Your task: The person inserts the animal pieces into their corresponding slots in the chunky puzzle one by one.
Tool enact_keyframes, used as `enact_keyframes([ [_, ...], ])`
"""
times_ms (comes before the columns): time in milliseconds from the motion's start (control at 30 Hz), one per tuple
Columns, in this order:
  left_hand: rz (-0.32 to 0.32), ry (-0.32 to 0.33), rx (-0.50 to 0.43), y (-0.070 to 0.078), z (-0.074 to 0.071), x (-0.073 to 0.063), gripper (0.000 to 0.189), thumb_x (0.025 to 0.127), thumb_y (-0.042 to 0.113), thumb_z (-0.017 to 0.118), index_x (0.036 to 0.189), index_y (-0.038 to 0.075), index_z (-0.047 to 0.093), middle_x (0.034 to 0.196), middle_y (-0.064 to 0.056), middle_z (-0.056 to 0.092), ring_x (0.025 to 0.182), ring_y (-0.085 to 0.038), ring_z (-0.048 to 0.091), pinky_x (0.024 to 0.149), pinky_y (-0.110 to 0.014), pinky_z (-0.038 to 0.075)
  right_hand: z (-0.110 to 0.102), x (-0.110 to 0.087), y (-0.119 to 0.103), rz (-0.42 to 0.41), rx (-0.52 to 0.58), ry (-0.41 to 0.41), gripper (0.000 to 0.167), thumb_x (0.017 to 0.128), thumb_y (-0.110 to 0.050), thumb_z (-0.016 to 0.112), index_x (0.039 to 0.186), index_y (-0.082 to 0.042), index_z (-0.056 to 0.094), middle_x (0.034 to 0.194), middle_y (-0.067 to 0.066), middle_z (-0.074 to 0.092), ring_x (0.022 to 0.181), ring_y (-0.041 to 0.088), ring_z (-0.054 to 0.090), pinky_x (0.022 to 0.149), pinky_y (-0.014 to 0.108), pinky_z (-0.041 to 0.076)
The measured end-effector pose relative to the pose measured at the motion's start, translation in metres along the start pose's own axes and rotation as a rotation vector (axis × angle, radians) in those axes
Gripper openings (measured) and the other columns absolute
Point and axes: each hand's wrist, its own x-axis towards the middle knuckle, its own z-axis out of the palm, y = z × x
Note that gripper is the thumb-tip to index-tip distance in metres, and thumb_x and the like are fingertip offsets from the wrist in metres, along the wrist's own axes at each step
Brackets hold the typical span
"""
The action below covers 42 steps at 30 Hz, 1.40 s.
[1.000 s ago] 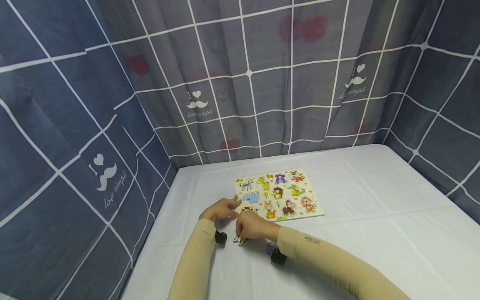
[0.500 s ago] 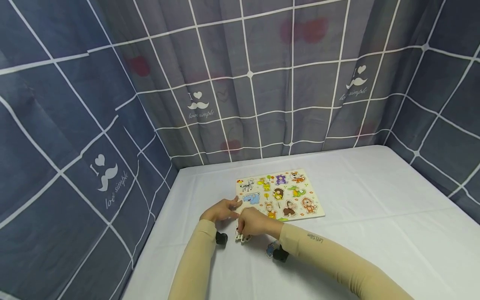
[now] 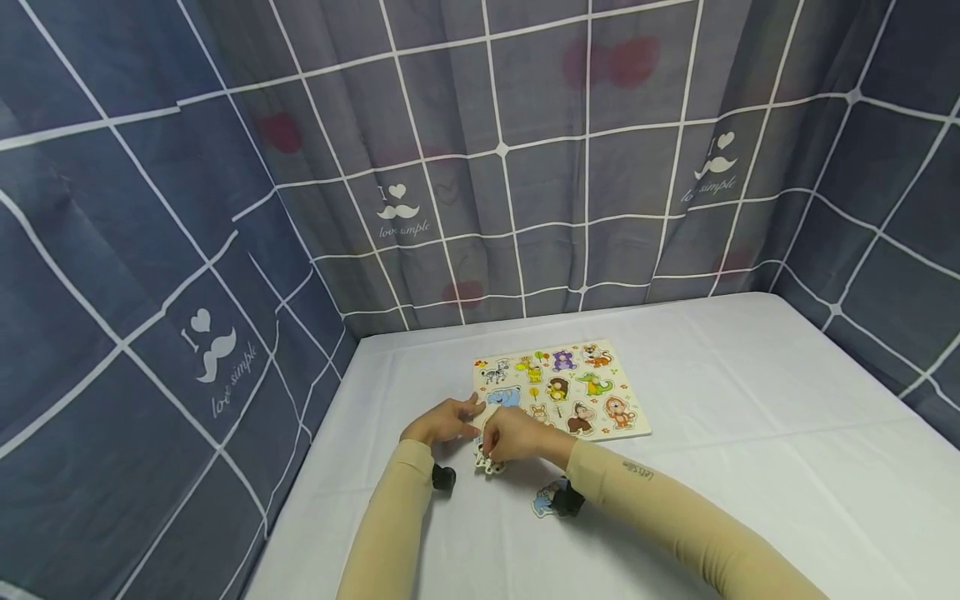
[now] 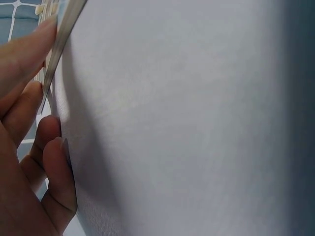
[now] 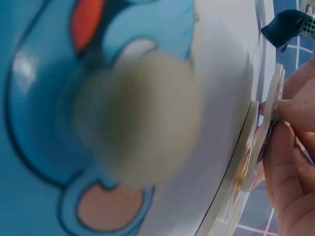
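A flat puzzle board (image 3: pixel 626 422) with several printed animals lies on the table. At its left edge my left hand (image 3: pixel 444 419) rests with the thumb and a finger touching the rim; in the left wrist view, other fingers (image 4: pixel 58 172) lie bent against the cloth. My right hand (image 3: pixel 517 435) pinches a pale, dark-spotted animal puzzle piece (image 3: pixel 489 467) at the board's lower left corner. In the right wrist view that piece (image 5: pixel 266 128) is tilted on edge beside the board (image 5: pixel 227 187). The right hand and forearm hide the board's lower left part.
A blue animal puzzle piece (image 3: pixel 545 502) with a round knob (image 5: pixel 147 118) lies below the right wrist, partly hidden by the black wrist camera (image 3: pixel 567 501). Another black camera (image 3: pixel 443 477) is on the left wrist. A grid-patterned curtain (image 3: pixel 480 192) surrounds the white tabletop (image 3: pixel 720 400).
My right hand has moved slightly up and right with the spotted puzzle piece, closer to the board. More of the blue piece now shows. The left hand stays at the board's edge.
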Motion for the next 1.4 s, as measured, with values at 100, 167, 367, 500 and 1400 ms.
enact_keyframes([
  [100, 0.003, 0.005, 0.002, 0.000, 0.000, 0.001, 0.060, 0.086, 0.015, 0.076, 0.142, 0.019, 0.056, 0.164, -0.005, 0.027, 0.154, -0.035, 0.020, 0.124, -0.058, 0.015, -0.002, 0.001, 0.002, -0.024, -0.004, 0.013, 0.016, 0.071, 0.007, 0.076, 0.073, -0.009, 0.076, 0.071, -0.001, 0.074, 0.061, 0.000, 0.056, 0.058, 0.016, 0.050],
  [167, 0.003, 0.005, -0.006, 0.001, -0.001, 0.001, 0.060, 0.086, 0.015, 0.076, 0.142, 0.019, 0.056, 0.164, -0.004, 0.027, 0.154, -0.035, 0.019, 0.125, -0.058, 0.015, -0.004, 0.002, 0.004, -0.032, -0.005, 0.019, 0.015, 0.071, 0.006, 0.076, 0.073, -0.009, 0.077, 0.070, -0.001, 0.074, 0.061, -0.001, 0.056, 0.058, 0.016, 0.050],
  [367, 0.004, -0.001, -0.011, 0.000, -0.001, -0.001, 0.060, 0.087, 0.017, 0.076, 0.143, 0.020, 0.055, 0.164, -0.005, 0.027, 0.154, -0.035, 0.019, 0.125, -0.059, 0.013, -0.009, 0.005, 0.012, -0.019, 0.022, 0.008, 0.015, 0.072, 0.006, 0.074, 0.074, -0.009, 0.077, 0.072, 0.001, 0.074, 0.062, 0.002, 0.058, 0.058, 0.018, 0.052],
  [500, -0.001, -0.004, -0.023, 0.000, -0.003, -0.002, 0.060, 0.087, 0.016, 0.075, 0.143, 0.020, 0.055, 0.164, -0.004, 0.026, 0.155, -0.035, 0.018, 0.125, -0.059, 0.012, -0.015, 0.008, 0.017, -0.005, 0.023, 0.015, 0.018, 0.074, 0.007, 0.073, 0.076, -0.010, 0.077, 0.075, -0.001, 0.074, 0.065, 0.004, 0.061, 0.061, 0.019, 0.054],
  [1400, -0.002, 0.005, 0.015, -0.003, -0.001, -0.001, 0.058, 0.087, 0.019, 0.076, 0.141, 0.019, 0.057, 0.164, -0.002, 0.029, 0.154, -0.032, 0.021, 0.125, -0.056, 0.015, -0.031, 0.017, 0.033, 0.127, 0.089, 0.079, 0.018, 0.079, 0.008, 0.072, 0.077, -0.010, 0.076, 0.082, 0.001, 0.074, 0.073, 0.011, 0.064, 0.068, 0.026, 0.057],
])
